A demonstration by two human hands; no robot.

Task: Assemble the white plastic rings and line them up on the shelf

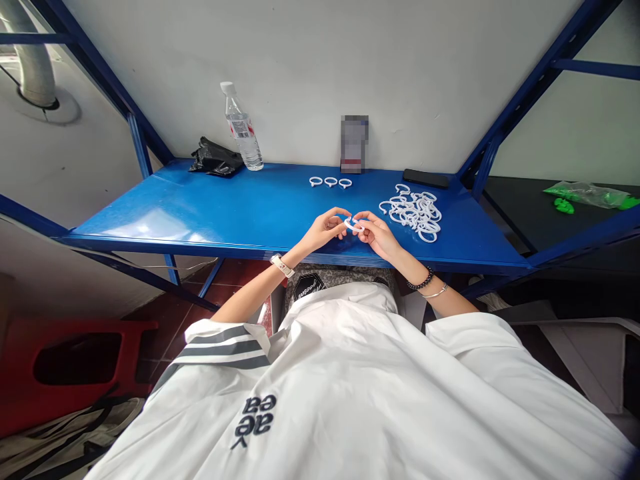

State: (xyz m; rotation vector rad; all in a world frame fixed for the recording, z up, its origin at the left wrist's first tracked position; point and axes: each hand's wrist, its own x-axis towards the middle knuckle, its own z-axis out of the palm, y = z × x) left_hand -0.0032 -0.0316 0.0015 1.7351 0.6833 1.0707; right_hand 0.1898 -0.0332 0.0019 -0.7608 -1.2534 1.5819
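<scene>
Hands over the desk [210, 213] edge, left hand [327, 229] and right hand [379, 235] both pinching one white ring [353, 225] between fingertips, ring pile [414, 212] just right, three rings [331, 181] beyond, bottle [242, 128] at the back.

A blue metal shelf [240, 213], framed by blue steel uprights, serves as the work surface. A clear water bottle [242, 128] is stood upright at the back left, with a crumpled black bag [214, 160] just beside it. Three white rings [331, 181] are laid in a row at mid-shelf. A heap of white rings [414, 212] is noted to the right, with a flat black item [426, 178] behind it.
</scene>
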